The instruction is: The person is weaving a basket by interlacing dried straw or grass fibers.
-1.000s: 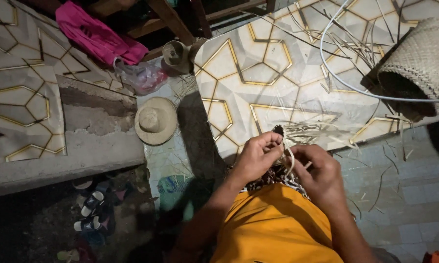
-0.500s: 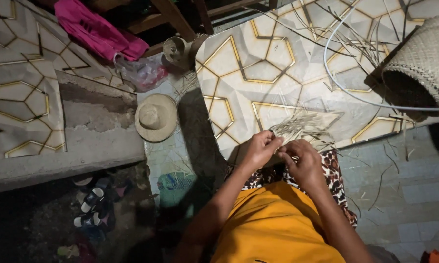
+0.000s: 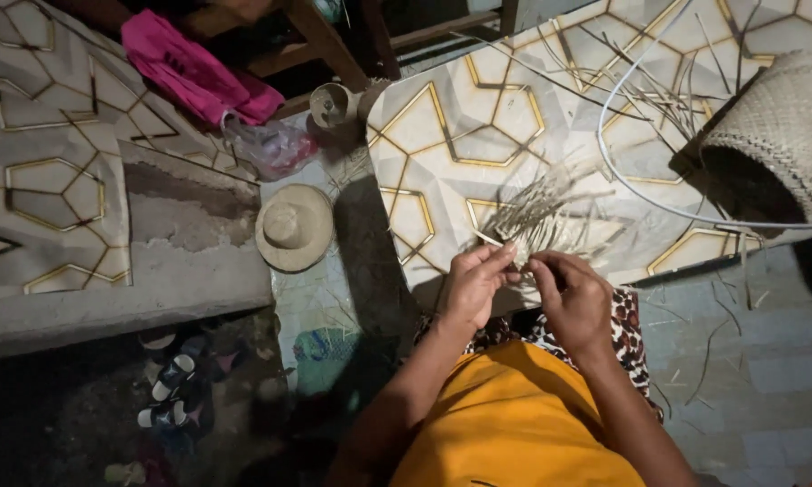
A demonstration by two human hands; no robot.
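My left hand [image 3: 473, 287] and my right hand [image 3: 575, 298] meet just above my lap, both pinching the near end of a fan of pale thin straw strips [image 3: 550, 216]. The strips spread away from my fingers over the patterned mat [image 3: 442, 153] with gold hexagon lines. My fingers are closed on the strips. Below the hands show my orange top and a spotted cloth on my lap.
A woven basket [image 3: 780, 126] lies on its side at the right, with loose strips and a white cord [image 3: 640, 194] near it. A straw hat [image 3: 293, 225], a plastic bag [image 3: 270, 146], a pink cloth [image 3: 189, 68] and sandals [image 3: 171, 392] lie to the left.
The view has shifted, so my hands sit lower in it. The strip bundle now shows fanned out beyond my fingers, which keep working on its near end.
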